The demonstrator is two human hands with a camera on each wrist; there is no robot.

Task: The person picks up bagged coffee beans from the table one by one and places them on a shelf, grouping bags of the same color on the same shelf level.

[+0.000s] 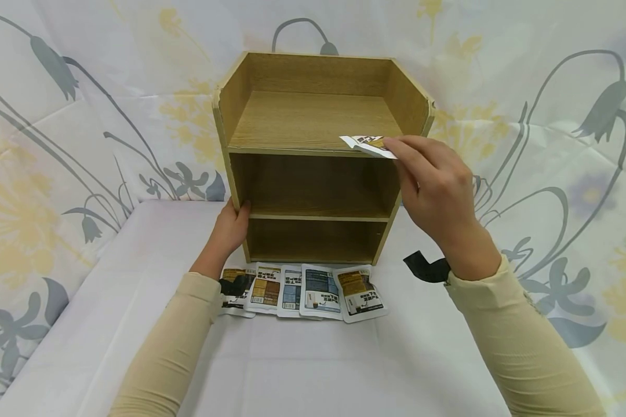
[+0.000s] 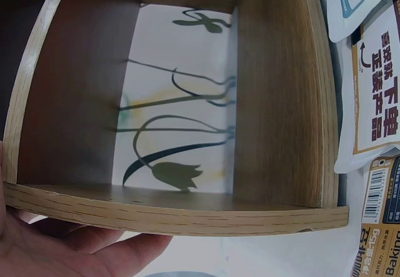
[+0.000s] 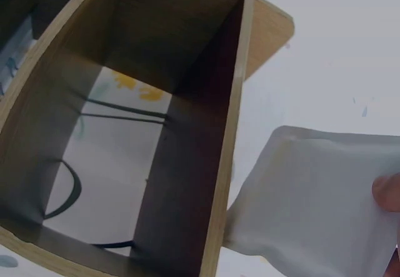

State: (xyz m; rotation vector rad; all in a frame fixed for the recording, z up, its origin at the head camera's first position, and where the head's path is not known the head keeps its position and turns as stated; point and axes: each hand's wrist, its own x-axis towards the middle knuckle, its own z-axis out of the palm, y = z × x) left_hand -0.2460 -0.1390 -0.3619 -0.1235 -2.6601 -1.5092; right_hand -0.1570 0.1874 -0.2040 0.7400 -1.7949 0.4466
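Observation:
A small wooden shelf (image 1: 318, 217) with an open top tier and two compartments stands upright in the head view. My left hand (image 1: 230, 231) grips the edge of its left side panel; in the left wrist view, the fingers (image 2: 134, 252) lie along the panel's outer face. My right hand (image 1: 438, 182) pinches a white packet (image 1: 370, 145) with a brown and yellow print by one end. This packet overlaps the top tier's front edge in the head view. Its plain pale back (image 3: 319, 196) faces the right wrist view, beside the shelf's side panel (image 3: 234, 120).
Several flat packets (image 1: 320, 289) with brown or blue labels lie in an overlapping row before the shelf's base. White cloth (image 1: 302, 359) covers the table, and a flower-print sheet (image 1: 501, 75) hangs behind and at both sides. Black straps (image 1: 428, 269) show at the wrists.

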